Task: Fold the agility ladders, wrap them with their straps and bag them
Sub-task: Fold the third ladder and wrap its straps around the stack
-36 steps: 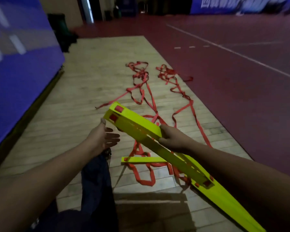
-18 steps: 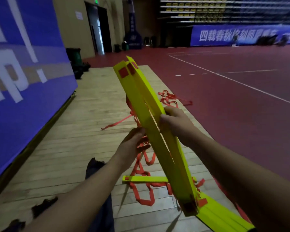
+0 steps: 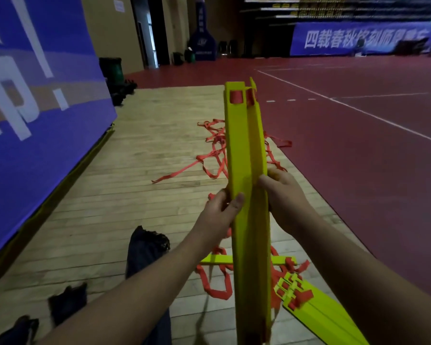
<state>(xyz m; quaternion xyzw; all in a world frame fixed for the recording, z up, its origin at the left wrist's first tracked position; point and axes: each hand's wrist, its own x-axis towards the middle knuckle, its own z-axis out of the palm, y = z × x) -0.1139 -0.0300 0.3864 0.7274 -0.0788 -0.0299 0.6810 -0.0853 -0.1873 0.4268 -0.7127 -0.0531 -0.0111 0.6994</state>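
A stack of yellow ladder rungs [image 3: 245, 150] stands almost upright in front of me, red strap loops showing in its top slots. My left hand [image 3: 220, 212] grips the stack's left edge, thumb across the front. My right hand [image 3: 285, 195] holds its right side at the same height. Red straps [image 3: 213, 155] trail in a tangle over the wooden floor beyond. A single yellow rung [image 3: 215, 258] lies flat behind the stack. More stacked yellow rungs [image 3: 319, 312] lie on the floor at the lower right. A dark carry bag [image 3: 144, 250] lies below my left forearm.
A blue padded wall [image 3: 35, 120] runs along the left. The wooden strip [image 3: 139, 155] meets red court flooring [image 3: 358, 150] on the right. Dark items [image 3: 67, 302] lie at the lower left. A green bin [image 3: 111, 70] stands far back.
The rung stack has swung from a low slant to nearly upright. My left hand, open and apart from it a second ago, has closed on its left edge. My view has tilted up.
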